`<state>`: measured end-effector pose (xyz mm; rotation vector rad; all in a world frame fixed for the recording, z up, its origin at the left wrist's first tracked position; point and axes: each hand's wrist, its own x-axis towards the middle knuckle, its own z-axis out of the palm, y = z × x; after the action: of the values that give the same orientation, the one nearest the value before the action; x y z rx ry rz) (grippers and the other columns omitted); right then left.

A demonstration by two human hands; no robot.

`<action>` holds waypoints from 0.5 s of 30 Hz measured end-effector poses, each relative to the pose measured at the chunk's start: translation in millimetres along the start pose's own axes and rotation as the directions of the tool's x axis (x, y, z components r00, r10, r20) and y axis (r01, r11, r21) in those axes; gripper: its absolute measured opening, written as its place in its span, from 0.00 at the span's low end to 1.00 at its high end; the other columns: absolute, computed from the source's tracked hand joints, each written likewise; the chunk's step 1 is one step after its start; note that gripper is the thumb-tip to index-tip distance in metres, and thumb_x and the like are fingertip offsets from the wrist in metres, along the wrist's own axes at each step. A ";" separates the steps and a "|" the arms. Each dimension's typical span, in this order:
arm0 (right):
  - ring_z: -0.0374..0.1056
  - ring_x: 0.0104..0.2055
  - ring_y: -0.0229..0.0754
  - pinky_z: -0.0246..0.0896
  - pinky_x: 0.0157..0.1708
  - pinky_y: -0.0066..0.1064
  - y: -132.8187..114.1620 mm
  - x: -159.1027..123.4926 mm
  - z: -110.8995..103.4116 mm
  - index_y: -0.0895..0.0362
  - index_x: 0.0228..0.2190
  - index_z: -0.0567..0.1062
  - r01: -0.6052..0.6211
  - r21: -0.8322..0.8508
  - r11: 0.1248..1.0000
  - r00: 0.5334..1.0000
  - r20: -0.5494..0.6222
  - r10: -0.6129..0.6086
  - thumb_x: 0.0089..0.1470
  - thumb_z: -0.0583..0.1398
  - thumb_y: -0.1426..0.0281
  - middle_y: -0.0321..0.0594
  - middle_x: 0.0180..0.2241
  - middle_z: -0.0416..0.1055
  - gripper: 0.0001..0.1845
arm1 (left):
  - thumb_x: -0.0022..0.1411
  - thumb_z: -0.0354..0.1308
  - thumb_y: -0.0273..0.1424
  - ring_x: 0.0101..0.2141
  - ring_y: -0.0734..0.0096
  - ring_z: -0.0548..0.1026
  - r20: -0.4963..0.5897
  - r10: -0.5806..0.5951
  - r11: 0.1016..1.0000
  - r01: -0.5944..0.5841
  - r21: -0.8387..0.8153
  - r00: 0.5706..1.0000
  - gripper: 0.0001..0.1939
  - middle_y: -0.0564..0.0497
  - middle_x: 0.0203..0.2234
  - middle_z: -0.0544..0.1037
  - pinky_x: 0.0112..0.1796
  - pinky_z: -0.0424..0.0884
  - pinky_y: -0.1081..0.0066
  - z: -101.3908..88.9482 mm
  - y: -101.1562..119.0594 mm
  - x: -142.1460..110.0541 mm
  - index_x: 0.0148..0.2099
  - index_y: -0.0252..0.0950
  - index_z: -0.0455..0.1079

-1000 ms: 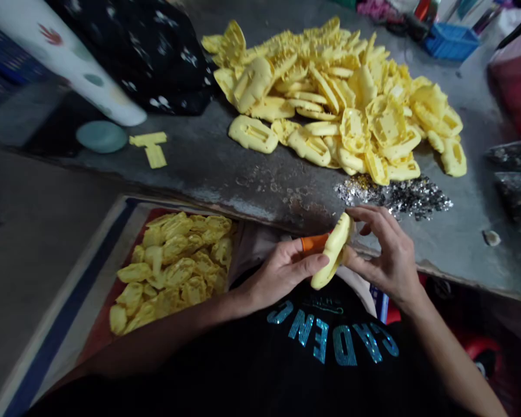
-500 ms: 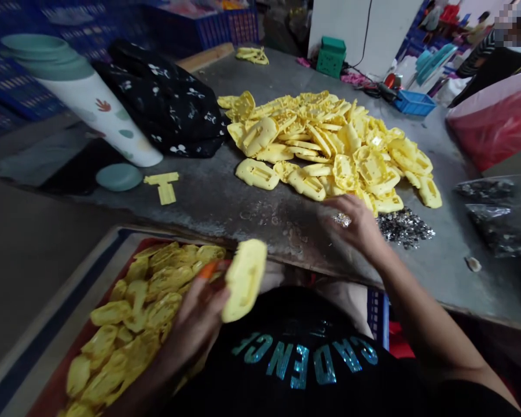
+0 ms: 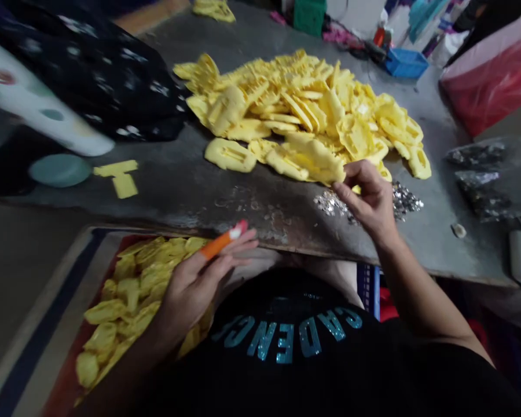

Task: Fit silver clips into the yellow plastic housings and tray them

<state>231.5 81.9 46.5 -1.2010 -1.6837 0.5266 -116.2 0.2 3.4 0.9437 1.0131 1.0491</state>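
**Yellow shell (image 3: 319, 162) in the right fingertips, big heap beyond!**

And it's the right hand (image 3: 369, 197) with the catch, thumb and fingertips pinching the shell's end at the heap's front edge. Left hand (image 3: 197, 284): nothing held, fingers stretched out and slightly parted, an orange sleeve (image 3: 215, 247) over one. Progress? Plenty looks left, judging by the heap (image 3: 304, 107) just past the right fingers; a lower batch of shells (image 3: 147, 278) lies off the table, beside the left wrist. Silver bits (image 3: 327, 202) glint right beneath the pinch. Dark worktop (image 3: 173, 202) all round, scuffed between the two sets of fingers; farther off, a blue tray (image 3: 406, 62) and a red bag (image 3: 495, 87), dim light throughout.
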 end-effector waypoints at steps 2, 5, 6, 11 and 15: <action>0.76 0.35 0.40 0.74 0.38 0.35 -20.8 -46.8 17.8 0.49 0.42 0.79 -0.270 0.493 0.827 0.962 0.170 0.212 0.63 0.73 0.48 0.33 0.36 0.80 0.20 | 0.71 0.75 0.43 0.72 0.43 0.76 0.157 0.024 0.989 -0.001 -0.147 0.987 0.31 0.48 0.73 0.79 0.61 0.83 0.54 39.8 -1.0 19.2 0.73 0.52 0.78; 0.76 0.29 0.37 0.74 0.35 0.30 -38.9 -100.9 38.7 0.51 0.41 0.81 -0.610 0.695 0.380 0.785 0.466 0.409 0.57 0.77 0.46 0.33 0.31 0.83 0.25 | 0.62 0.81 0.47 0.78 0.42 0.68 0.275 0.053 0.954 0.033 -0.297 0.960 0.36 0.52 0.69 0.83 0.69 0.76 0.53 84.5 -6.8 37.7 0.70 0.53 0.79; 0.76 0.28 0.36 0.74 0.34 0.29 -40.2 -112.7 40.2 0.51 0.40 0.82 -0.650 0.703 0.289 0.743 0.508 0.436 0.55 0.79 0.46 0.32 0.29 0.82 0.26 | 0.60 0.81 0.47 0.78 0.42 0.67 0.292 0.060 0.949 0.037 -0.314 0.955 0.36 0.52 0.69 0.83 0.71 0.74 0.52 93.6 -9.3 40.5 0.69 0.53 0.80; 0.78 0.30 0.34 0.75 0.37 0.26 -30.8 -139.6 18.3 0.54 0.40 0.85 -0.724 0.660 0.200 0.675 0.619 0.402 0.57 0.80 0.51 0.34 0.31 0.85 0.22 | 0.58 0.82 0.43 0.69 0.37 0.79 0.410 -0.002 0.964 0.110 -0.240 0.912 0.32 0.45 0.66 0.85 0.63 0.82 0.46 107.3 -16.3 40.8 0.64 0.50 0.83; 0.79 0.32 0.35 0.76 0.38 0.28 -28.1 -145.3 6.0 0.55 0.40 0.85 -0.788 0.581 0.202 0.615 0.741 0.269 0.62 0.76 0.50 0.37 0.35 0.86 0.22 | 0.48 0.86 0.36 0.58 0.42 0.86 0.549 -0.101 0.947 0.249 -0.202 0.830 0.40 0.45 0.62 0.87 0.53 0.87 0.56 113.8 -5.5 42.5 0.65 0.48 0.84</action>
<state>220.0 -58.2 -0.3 -0.7887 -0.8715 2.1001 1.6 25.7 19.6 0.8329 0.4654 0.6817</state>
